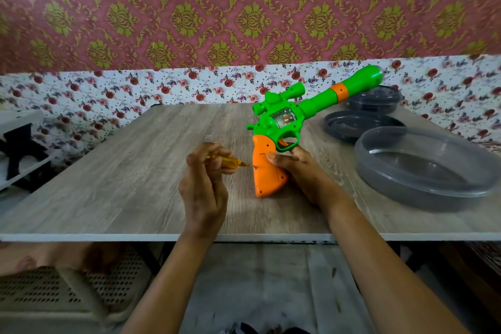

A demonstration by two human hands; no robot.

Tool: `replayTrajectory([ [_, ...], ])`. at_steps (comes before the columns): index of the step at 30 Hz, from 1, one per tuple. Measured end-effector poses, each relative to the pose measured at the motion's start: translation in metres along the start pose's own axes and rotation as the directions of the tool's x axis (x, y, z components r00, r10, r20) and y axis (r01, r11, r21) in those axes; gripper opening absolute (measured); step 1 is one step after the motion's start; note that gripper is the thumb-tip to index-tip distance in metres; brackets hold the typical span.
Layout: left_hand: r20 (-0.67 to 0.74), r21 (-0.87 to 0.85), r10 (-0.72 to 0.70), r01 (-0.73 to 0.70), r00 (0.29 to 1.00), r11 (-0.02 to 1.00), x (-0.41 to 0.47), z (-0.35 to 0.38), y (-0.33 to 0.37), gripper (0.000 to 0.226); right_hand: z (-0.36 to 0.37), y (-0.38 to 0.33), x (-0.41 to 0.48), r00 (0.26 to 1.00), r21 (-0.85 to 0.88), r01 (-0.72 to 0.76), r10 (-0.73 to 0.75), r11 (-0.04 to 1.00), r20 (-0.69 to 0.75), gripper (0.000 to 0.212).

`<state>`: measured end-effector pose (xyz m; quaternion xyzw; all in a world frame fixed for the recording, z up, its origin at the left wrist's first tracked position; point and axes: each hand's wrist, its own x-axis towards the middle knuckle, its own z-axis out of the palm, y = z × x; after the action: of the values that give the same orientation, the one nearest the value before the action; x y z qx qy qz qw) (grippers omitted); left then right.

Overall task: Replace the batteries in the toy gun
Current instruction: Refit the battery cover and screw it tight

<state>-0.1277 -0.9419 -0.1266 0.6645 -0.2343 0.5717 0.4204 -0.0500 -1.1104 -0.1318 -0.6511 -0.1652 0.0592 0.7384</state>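
Left hand: fingers curled round a yellow clear-handled screwdriver, tip at the screw in the orange grip. Right hand: we clasped that grip, thumb across its face, standing the green-and-orange plastic toy gun at frame centre, butt on the wood-grain table. Risk, we judged: tip slipping and stripping the screw if the gun rocked. Round grey plastic dishes sat at right, near the barrel; nothing blocked the screw.

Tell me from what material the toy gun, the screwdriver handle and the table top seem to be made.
The toy gun looks like glossy plastic, green and orange, with highlights. The screwdriver handle seems translucent amber plastic. The table top is matte wood-grain, probably laminate, given its white edge.
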Motion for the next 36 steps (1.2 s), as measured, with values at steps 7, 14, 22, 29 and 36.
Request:
replayTrajectory([
  [7, -0.028, 0.000, -0.024, 0.024, 0.999, 1.000, 0.001, 0.001, 0.001, 0.023, 0.000, 0.000, 0.001, 1.000, -0.006, -0.002, 0.002, 1.000, 0.002, 0.032],
  [14, -0.013, 0.035, -0.018, 0.018, 1.000, 0.999, -0.001, 0.001, -0.003, 0.022, -0.001, -0.001, -0.001, 1.000, -0.016, -0.009, 0.009, 1.000, -0.002, 0.037],
  [22, -0.015, 0.025, -0.035, 0.035, 0.999, 0.999, 0.000, 0.002, -0.001, 0.023, -0.001, 0.000, 0.000, 1.000, -0.015, -0.013, 0.013, 1.000, -0.005, 0.043],
  [29, 0.057, 0.162, -0.051, 0.041, 0.997, 0.986, 0.010, 0.005, -0.004, 0.029, -0.002, 0.002, 0.004, 0.999, 0.009, -0.008, 0.008, 1.000, -0.035, 0.043],
  [36, 0.039, 0.194, -0.107, 0.098, 0.993, 0.976, 0.025, 0.018, 0.005, 0.037, -0.002, 0.003, 0.008, 0.999, 0.034, -0.029, 0.030, 0.999, -0.028, 0.043],
])
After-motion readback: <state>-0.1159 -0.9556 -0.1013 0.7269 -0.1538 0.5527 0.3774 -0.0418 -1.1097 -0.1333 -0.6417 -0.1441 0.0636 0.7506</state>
